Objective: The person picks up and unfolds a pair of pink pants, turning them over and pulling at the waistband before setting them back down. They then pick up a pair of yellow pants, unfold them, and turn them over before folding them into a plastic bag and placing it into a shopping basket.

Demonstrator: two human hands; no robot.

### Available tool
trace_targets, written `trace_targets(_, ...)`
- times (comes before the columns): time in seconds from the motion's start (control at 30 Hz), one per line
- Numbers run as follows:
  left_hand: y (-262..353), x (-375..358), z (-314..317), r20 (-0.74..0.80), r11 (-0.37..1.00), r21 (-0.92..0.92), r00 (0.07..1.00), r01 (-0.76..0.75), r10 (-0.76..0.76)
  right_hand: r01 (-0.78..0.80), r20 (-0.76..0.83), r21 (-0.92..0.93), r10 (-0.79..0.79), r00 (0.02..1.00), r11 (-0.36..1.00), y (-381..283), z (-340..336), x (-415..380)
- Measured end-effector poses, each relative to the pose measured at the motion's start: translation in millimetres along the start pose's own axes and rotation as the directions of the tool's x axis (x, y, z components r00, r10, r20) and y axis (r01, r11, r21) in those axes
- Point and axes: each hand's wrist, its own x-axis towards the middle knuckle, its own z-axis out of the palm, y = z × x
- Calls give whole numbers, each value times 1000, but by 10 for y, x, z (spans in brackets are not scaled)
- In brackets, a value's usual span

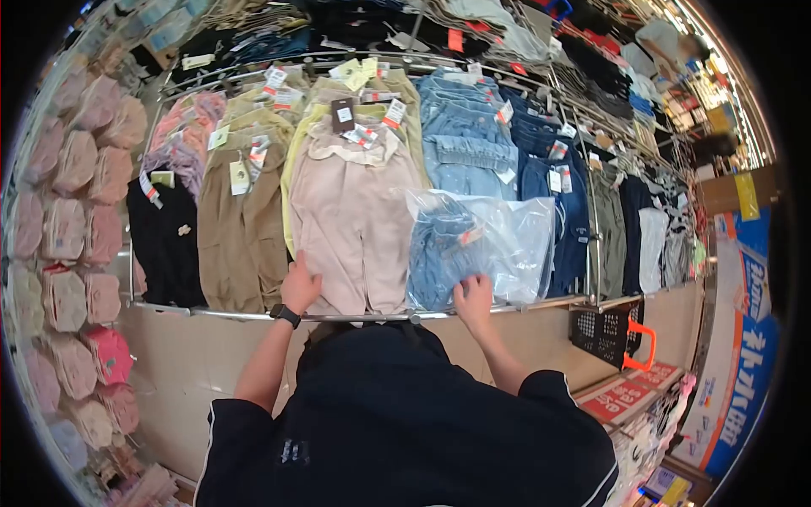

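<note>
My left hand [302,287] rests at the lower left edge of a pair of pale pink trousers [359,211], its index finger stretched out and thumb apart. My right hand [474,296] lies on the lower part of a clear plastic bag [519,245], fingers slightly bent and spread. Folded blue jeans [439,253] show inside the bag's left half. The bag lies over light blue jeans [469,160] and partly over dark blue jeans [570,228]. Brown trousers [241,228] lie left of my left hand, with a yellow garment's edge between them and the pink pair.
A metal rail [380,318] runs along the display's front edge. Black trousers [165,237] lie at the far left. Packaged pink items [84,228] hang on the left. A black basket with an orange handle [601,338] stands right, near a red sale sign [625,395].
</note>
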Motion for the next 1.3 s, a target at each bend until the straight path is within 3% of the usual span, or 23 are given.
trace_targets(0.13,-84,56,150,-108,995,-95,994,-42,32,93,-177,31,-86,980,995,-717,-246,336)
trace_targets(0.23,-129,122,75,-41,997,-68,998,40,-43,-106,3,-192,109,994,976,-1124,-82,475)
trace_targets(0.33,-276,237,45,89,1000,-22,996,-8,10,-92,-89,-180,77,993,979,-1002,233,629)
trace_targets(0.43,-353,303,4,73,994,-15,991,-111,112,-90,-127,-114,76,989,989,-923,230,702)
trace_targets(0.53,-359,289,-76,4,976,18,976,-219,219,-7,-213,-78,-9,977,997,-793,88,728)
trace_targets(0.63,-337,300,-160,-236,901,-62,883,-429,405,-55,-260,-194,2,966,979,-855,-197,762)
trace_targets(0.7,-292,265,-261,-167,798,-535,961,-276,220,-116,-301,-319,16,954,941,-971,-271,764)
trace_targets(0.77,-286,295,-273,-35,501,-862,995,-76,90,-176,-363,-480,-12,932,859,-1064,-283,742)
trace_targets(0.83,-311,372,-240,107,98,-990,994,104,27,42,-327,-352,-165,931,935,-1167,-225,623)
trace_targets(0.87,-349,378,-252,234,164,-963,965,214,117,154,-319,-281,-244,916,947,-1236,-190,570)
trace_targets(0.93,-430,330,-270,484,312,-862,834,401,265,215,-112,-241,-247,962,947,-1422,89,271)
trace_targets(0.97,-469,345,-236,588,523,-752,766,401,260,177,92,-202,-161,983,963,-1516,246,102)
trace_targets(1.0,-484,319,-189,581,556,-745,768,368,269,131,291,-170,-77,954,977,-1606,393,-30)
trace_targets(1.03,-490,271,-141,572,591,-735,772,332,278,131,423,-256,-10,906,958,-1692,507,-131)
trace_targets(1.1,-325,139,-342,583,613,-715,770,336,258,126,567,-332,91,819,935,-1614,723,-136)
trace_targets(1.17,-375,203,-207,535,86,-841,795,535,286,89,621,-304,126,774,948,-1312,1049,6)
trace_targets(1.2,-410,248,-103,509,-200,-796,811,571,289,-1,563,-167,96,821,986,-1344,985,14)
trace_targets(1.23,-472,320,-31,515,-374,-690,783,620,348,-76,495,-18,75,866,997,-1371,907,43)
trace_targets(1.27,-420,301,-156,526,-369,-674,766,640,368,-133,422,136,64,904,982,-1384,843,84)
trace_targets(1.3,-307,223,-389,536,-366,-658,751,658,386,-35,248,218,-21,968,975,-1332,847,128)
